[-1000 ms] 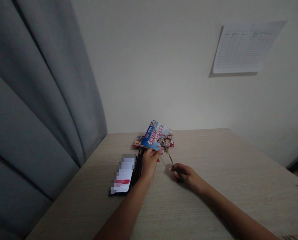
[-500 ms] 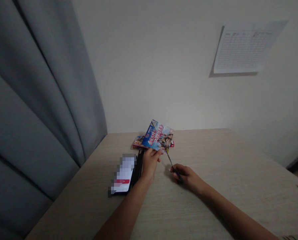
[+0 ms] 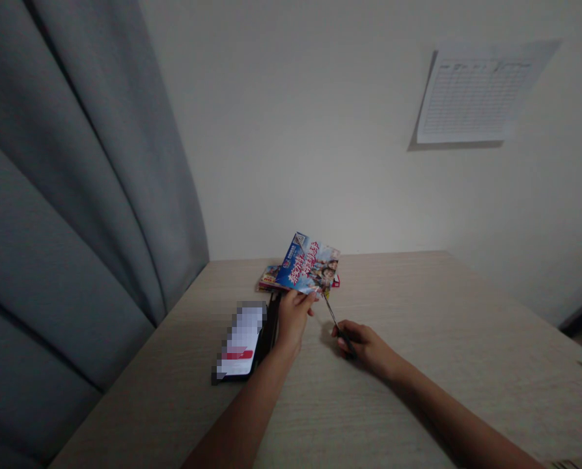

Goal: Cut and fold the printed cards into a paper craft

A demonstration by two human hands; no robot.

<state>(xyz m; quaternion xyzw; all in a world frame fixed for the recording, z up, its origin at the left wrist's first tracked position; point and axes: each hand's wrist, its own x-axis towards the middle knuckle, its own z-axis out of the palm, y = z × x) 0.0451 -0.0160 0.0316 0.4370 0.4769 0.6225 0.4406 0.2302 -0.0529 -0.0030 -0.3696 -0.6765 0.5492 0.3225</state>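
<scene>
My left hand [image 3: 295, 317] grips the near edge of a blue printed flyer [image 3: 308, 266] with pink-red lettering and a picture of people. The flyer is held tilted, above a small stack of colourful printed papers [image 3: 267, 280] on the table. In my right hand [image 3: 362, 345] is a pair of scissors [image 3: 338, 327] with dark handles, the fingers closed round them. Their blades point up and left, and the tips meet the flyer's lower right edge. Whether the blades are parted there I cannot tell.
A phone [image 3: 245, 342] with a lit, partly blurred screen lies left of my left forearm, in a dark flip case. The pale wooden table [image 3: 447, 345] meets a white wall behind. A grey curtain [image 3: 100, 163] hangs at the left. A printed sheet [image 3: 471, 98] is on the wall.
The flyer has shifted and tilted very slightly at its upper edge. Both hands and the scissors stay in nearly the same place.
</scene>
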